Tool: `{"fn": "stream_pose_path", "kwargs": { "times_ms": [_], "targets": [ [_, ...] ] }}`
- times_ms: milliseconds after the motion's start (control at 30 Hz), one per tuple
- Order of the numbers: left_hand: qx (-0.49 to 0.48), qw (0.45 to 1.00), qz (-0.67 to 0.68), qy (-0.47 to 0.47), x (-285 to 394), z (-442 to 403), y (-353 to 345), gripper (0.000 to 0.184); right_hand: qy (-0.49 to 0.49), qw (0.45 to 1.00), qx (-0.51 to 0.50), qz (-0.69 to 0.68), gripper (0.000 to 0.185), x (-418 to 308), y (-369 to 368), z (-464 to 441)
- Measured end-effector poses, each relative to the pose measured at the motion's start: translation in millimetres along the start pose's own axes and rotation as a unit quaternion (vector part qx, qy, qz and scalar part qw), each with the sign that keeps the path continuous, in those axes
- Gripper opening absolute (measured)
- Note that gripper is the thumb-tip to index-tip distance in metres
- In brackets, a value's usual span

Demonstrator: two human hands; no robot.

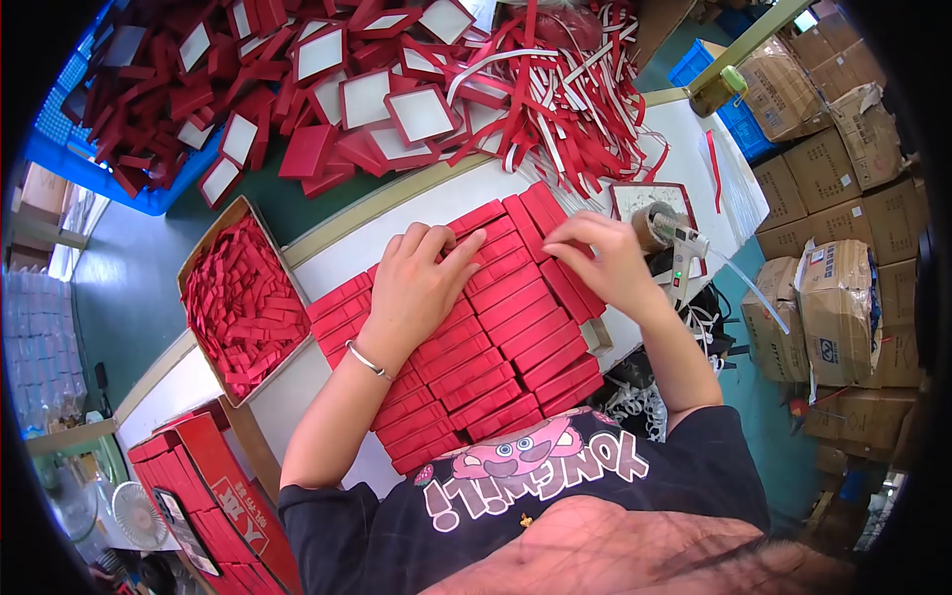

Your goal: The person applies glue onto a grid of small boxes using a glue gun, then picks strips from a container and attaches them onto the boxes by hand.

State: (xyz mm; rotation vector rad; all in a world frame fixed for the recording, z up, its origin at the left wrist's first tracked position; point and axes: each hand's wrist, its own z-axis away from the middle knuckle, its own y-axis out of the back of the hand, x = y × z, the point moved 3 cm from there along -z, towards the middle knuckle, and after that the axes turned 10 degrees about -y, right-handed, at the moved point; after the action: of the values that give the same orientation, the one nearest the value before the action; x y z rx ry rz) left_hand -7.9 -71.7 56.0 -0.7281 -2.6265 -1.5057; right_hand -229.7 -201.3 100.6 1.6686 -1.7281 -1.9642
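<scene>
Rows of narrow red boxes [486, 327] are packed side by side on the white table in front of me. My left hand [416, 283] lies over the middle rows, palm down, its fingers extended and its thumb apart from them. At the right end of the rows, my right hand [610, 260] is bent with thumb and fingertips drawn together just over the box edges. Whatever is between those fingertips is too small to make out.
A carton of small red ribbon pieces [243, 307] stands left. Red-and-white lids or trays [322, 55] and ribbon strips [565, 99] are heaped at the back. A glue gun [684, 260] rests right of my right hand. Brown cartons [838, 297] are stacked far right.
</scene>
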Motion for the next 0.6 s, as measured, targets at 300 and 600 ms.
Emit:
{"fn": "stream_pose_path", "kwargs": {
  "times_ms": [300, 600],
  "targets": [
    [-0.026, 1.0, -0.01, -0.011, 1.6, 1.2, -4.1, 0.04, 0.039, 0.995, 0.047, 0.084, 0.007, 7.5, -50.4, -40.8],
    [-0.023, 1.0, -0.02, -0.009, 3.1, -1.3, -1.7, 0.044, 0.013, 0.997, -0.01, 0.078, 0.009, 5.3, -45.0, -47.3]
  ]
}}
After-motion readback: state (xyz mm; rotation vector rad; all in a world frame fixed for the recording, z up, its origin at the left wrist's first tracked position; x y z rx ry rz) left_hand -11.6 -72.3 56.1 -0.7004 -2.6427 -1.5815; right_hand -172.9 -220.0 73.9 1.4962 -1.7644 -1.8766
